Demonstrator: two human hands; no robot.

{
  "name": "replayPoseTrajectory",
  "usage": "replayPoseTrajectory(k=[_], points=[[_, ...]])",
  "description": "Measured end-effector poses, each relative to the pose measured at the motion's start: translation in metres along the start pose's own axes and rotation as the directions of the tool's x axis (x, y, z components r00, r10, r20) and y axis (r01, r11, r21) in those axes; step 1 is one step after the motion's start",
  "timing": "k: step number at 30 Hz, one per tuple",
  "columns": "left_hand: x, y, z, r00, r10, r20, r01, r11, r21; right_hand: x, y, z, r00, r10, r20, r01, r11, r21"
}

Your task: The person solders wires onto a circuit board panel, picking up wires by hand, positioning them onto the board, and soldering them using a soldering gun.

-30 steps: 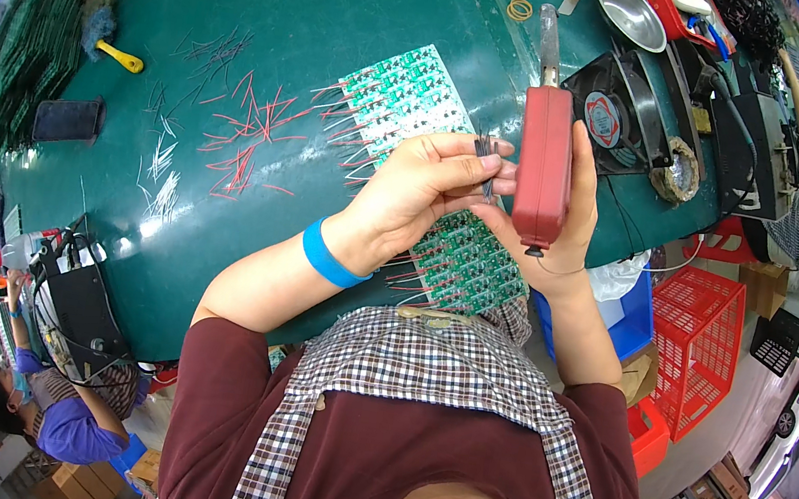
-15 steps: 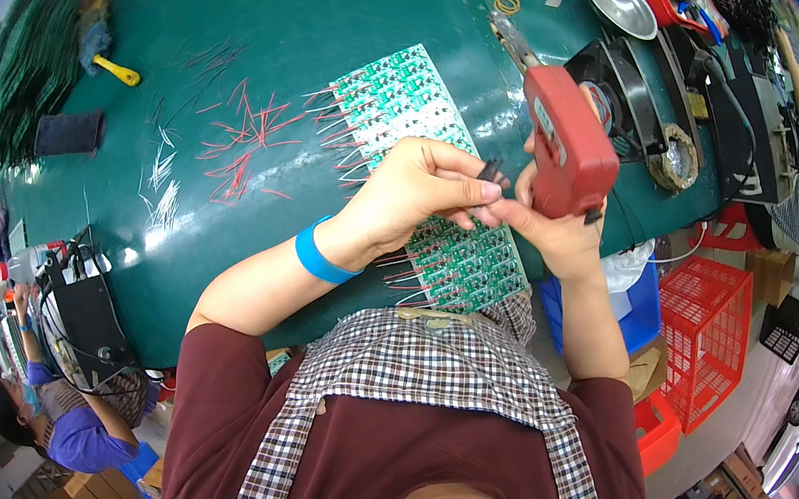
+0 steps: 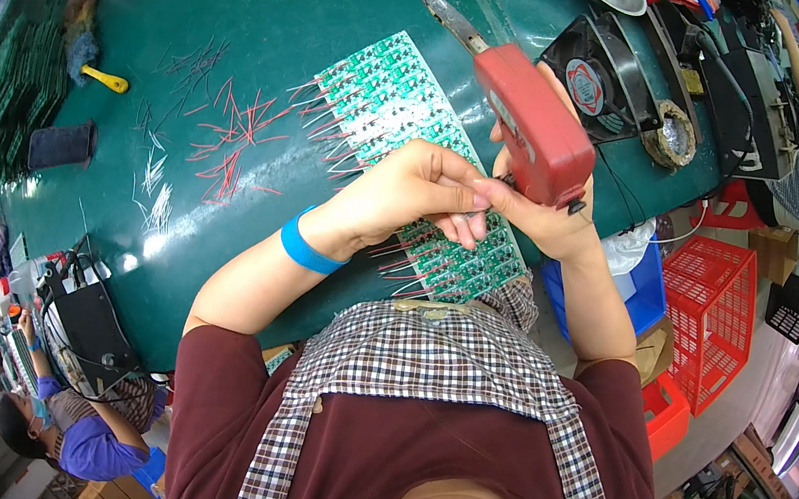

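My right hand (image 3: 564, 226) grips a red soldering gun (image 3: 537, 126), its metal tip pointing away to the upper left. The fingers of my left hand (image 3: 428, 188) are pinched together and meet my right thumb just below the gun. A small dark bit shows between the hands, too small and covered to name. Beneath both hands lies a panel of green circuit boards (image 3: 393, 72), with red and white wires sticking out along its left edge. My left forearm hides part of that panel.
Loose red wires (image 3: 238, 132), white wires (image 3: 158, 203) and dark wires (image 3: 200, 60) lie left of the panel. A black fan (image 3: 603, 80) and a wound reel (image 3: 675, 134) stand at the right. Stacked boards (image 3: 18, 78) rise far left. Co-workers sit at both sides.
The soldering gun has shifted left, with its tip swung further left. My hands have drawn closer together, and the dark bits at my left fingertips are now mostly covered.
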State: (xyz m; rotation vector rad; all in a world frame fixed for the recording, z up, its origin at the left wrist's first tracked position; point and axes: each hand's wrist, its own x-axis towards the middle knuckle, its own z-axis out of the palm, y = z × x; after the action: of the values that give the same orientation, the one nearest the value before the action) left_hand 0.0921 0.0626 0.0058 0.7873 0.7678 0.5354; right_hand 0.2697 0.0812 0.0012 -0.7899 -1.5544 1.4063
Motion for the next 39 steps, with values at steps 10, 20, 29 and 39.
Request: replayPoseTrajectory(k=[10, 20, 29, 39], points=[[0.002, -0.009, 0.005, 0.994, 0.106, 0.028, -0.104, 0.994, -0.044, -0.003, -0.001, 0.002, 1.000, 0.029, -0.005, -0.027, 0.983, 0.183], [0.005, 0.000, -0.010, 0.990, 0.118, 0.073, -0.123, 0.990, 0.066, -0.006, 0.000, -0.001, 0.996, -0.044, 0.075, 0.055, 0.987, -0.153], [0.004, -0.006, -0.008, 0.991, 0.120, 0.061, -0.122, 0.992, 0.025, -0.015, 0.008, 0.002, 0.990, -0.136, 0.049, 0.144, 0.958, -0.247], [-0.014, 0.011, -0.019, 1.000, -0.011, 0.012, 0.011, 0.999, -0.030, 0.001, -0.013, -0.033, 0.997, -0.054, -0.060, 0.028, 0.925, -0.378]])
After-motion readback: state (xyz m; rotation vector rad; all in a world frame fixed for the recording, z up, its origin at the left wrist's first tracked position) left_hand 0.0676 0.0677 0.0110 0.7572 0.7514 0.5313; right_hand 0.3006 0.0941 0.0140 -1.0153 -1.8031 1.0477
